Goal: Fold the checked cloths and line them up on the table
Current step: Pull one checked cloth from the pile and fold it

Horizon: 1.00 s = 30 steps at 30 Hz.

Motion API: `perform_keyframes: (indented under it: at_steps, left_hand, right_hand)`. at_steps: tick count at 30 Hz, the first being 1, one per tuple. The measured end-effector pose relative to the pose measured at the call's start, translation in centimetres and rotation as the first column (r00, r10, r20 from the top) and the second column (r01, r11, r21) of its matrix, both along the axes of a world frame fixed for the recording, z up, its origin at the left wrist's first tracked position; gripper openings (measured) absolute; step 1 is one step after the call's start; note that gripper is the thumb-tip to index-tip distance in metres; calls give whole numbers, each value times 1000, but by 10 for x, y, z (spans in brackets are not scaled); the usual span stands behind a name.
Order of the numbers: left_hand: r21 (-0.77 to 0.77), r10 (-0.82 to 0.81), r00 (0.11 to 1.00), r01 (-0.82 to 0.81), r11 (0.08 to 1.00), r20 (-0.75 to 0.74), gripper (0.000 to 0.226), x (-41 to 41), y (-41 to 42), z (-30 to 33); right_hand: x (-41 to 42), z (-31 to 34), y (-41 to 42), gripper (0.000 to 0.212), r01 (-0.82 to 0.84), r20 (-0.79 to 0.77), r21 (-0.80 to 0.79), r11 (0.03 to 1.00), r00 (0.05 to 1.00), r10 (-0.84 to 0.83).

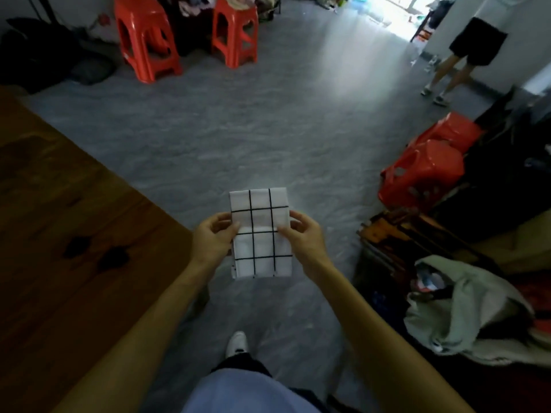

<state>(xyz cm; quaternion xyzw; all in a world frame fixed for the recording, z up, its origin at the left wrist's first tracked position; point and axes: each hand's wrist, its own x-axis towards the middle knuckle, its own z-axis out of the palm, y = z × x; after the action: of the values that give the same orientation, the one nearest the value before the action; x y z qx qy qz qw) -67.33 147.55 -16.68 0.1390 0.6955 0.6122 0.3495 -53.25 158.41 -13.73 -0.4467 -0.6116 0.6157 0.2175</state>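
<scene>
A white cloth with a black grid is folded into a narrow rectangle and held in the air over the grey floor. My left hand pinches its left edge at mid-height, and my right hand pinches its right edge at the same height. The cloth hangs flat facing me, its lower half below my fingers. The brown wooden table lies to my left, its near corner just beside my left wrist. No other checked cloth is in view.
Two orange plastic stools stand at the back, and toppled orange stools lie right. A pile of clothes and a pale garment fill the right side. A person's legs show at the far right. My white shoe is below.
</scene>
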Motion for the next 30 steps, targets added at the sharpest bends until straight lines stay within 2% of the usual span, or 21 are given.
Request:
perform_keyframes:
  at_steps: [2,8,15,17,21,27,30]
  left_hand:
    - [3,58,998,-58,998,35,19,-9,23,3]
    - [-52,208,978,-208,977,2,23,-59,78,0]
    - [-127,424,900,-435,892,-103,12,-115,127,-17]
    - [-129,529,840,-542,831,-123,12,-129,138,-14]
    - [-141,705,687,-726,673,-177,13,-140,158,0]
    - [-140,879,437,-898,417,-190,17,-136,148,13]
    - [-161,924,314,-945,284,-216,11,-133,134,15]
  right_hand:
    - [-18,6,30,25,-43,-6,22,999,999,43]
    - [-85,-1,100,27,-205,-32,-2,979,978,205]
    - [-182,-30,180,35,-436,-11,-42,899,900,436]
    - [-212,-28,197,33,-518,-29,-55,853,855,518]
    - [-267,-16,224,35,-714,-28,-33,699,700,714]
    - [-330,-4,210,29,-894,-6,-47,446,446,895]
    - [-351,-12,185,28,-951,7,-79,300,301,954]
